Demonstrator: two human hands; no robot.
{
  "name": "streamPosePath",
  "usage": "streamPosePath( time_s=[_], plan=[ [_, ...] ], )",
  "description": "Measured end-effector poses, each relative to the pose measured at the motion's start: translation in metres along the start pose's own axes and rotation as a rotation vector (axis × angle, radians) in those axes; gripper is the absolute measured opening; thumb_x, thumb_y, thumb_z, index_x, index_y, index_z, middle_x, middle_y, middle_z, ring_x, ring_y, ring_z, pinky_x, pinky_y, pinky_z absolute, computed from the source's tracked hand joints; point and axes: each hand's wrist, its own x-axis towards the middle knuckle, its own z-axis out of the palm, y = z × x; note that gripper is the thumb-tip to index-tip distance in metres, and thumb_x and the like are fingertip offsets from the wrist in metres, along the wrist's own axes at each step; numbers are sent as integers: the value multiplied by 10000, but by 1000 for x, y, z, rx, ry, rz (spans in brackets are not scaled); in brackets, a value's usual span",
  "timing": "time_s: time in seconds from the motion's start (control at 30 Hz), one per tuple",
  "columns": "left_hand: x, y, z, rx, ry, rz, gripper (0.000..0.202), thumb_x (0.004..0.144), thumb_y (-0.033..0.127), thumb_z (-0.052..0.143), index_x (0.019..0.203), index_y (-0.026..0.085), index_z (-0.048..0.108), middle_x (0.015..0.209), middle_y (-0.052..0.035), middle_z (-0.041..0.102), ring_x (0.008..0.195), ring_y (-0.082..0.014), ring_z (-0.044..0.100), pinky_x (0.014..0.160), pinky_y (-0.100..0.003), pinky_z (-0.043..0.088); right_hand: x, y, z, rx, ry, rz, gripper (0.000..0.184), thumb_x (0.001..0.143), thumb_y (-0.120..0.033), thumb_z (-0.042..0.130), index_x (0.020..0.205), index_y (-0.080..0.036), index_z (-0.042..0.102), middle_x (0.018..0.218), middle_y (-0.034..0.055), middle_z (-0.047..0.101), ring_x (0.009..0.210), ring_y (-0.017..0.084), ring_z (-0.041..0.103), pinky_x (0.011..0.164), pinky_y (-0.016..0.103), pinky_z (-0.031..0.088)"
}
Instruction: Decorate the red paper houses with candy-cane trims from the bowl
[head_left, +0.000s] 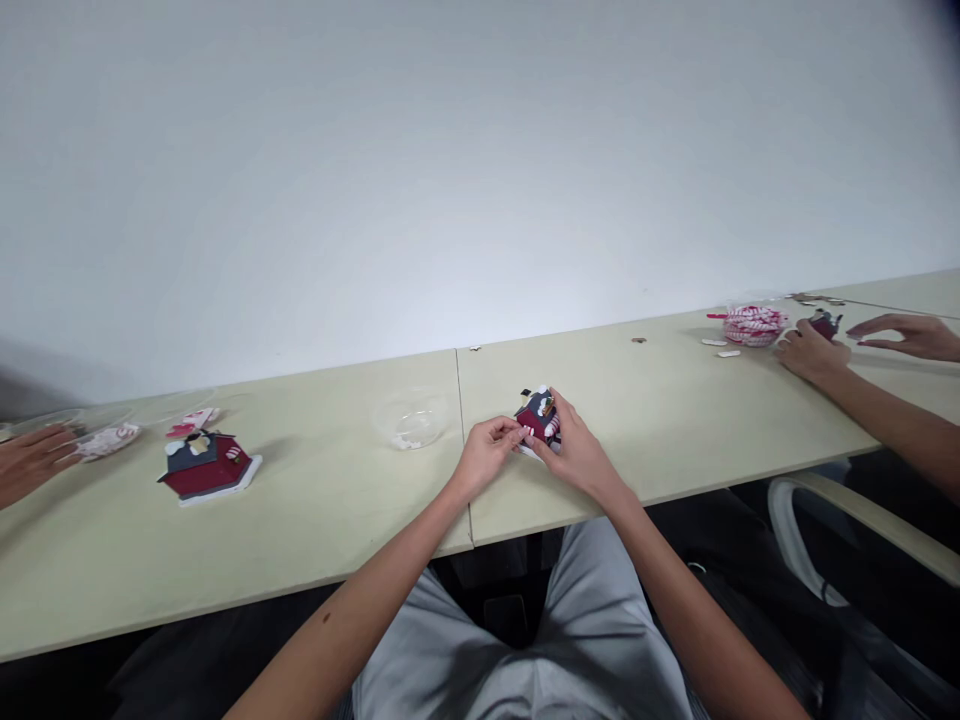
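A small red toy house with a dark roof and white and striped trim (538,414) rests on the pale table (315,520) right in front of me. My right hand (576,452) wraps around its right side. My left hand (486,456) pinches at its left front corner, fingers closed together. Both hands touch the house.
A clear plastic bowl (411,420) sits left of my hands. Farther left stands a second red toy house (208,467) beside a person's hand (30,462) and a bag of pieces (109,438). At far right another person's hands (814,352) work near a bowl of striped pieces (754,325).
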Motion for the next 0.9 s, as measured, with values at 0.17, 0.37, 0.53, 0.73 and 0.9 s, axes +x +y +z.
streamPosePath(
  time_s=[0.17, 0.37, 0.53, 0.73, 0.9],
  plan=[
    [1, -1, 0, 14, 0, -1, 344, 818, 501, 734, 838, 158, 728, 740, -31, 694, 659, -144, 577, 607, -244, 428, 0, 2, 1, -3, 1, 6, 851, 928, -551, 542, 1620, -231, 164, 1601, 169, 383, 1445, 331, 414, 1156, 542, 397],
    [0, 1, 0, 28, 1, -2, 330, 822, 492, 730, 836, 163, 728, 732, -25, 689, 673, -149, 584, 610, -243, 426, 0, 0, -1, 7, -2, 4, 831, 935, -557, 528, 1618, -245, 174, 1602, 154, 386, 1440, 328, 421, 1154, 536, 403],
    [0, 0, 0, 23, -10, 1, 324, 836, 485, 719, 830, 161, 722, 745, -24, 691, 666, -143, 578, 618, -242, 426, 0, 1, 1, 2, -6, 14, 844, 932, -561, 533, 1616, -224, 172, 1605, 168, 377, 1438, 337, 420, 1147, 543, 406],
    [0, 1, 0, 25, -5, 2, 324, 839, 480, 720, 846, 156, 723, 735, -20, 684, 660, -138, 570, 621, -241, 420, 0, 0, 0, 15, -1, 3, 826, 938, -544, 533, 1614, -229, 176, 1594, 169, 390, 1441, 325, 417, 1162, 534, 388],
    [-1, 2, 0, 33, -4, 8, 336, 836, 489, 720, 839, 153, 722, 730, -23, 680, 669, -144, 575, 620, -243, 418, 0, -1, 0, 7, -5, 8, 817, 943, -535, 525, 1610, -210, 183, 1597, 170, 385, 1452, 312, 403, 1179, 514, 373]
  ],
)
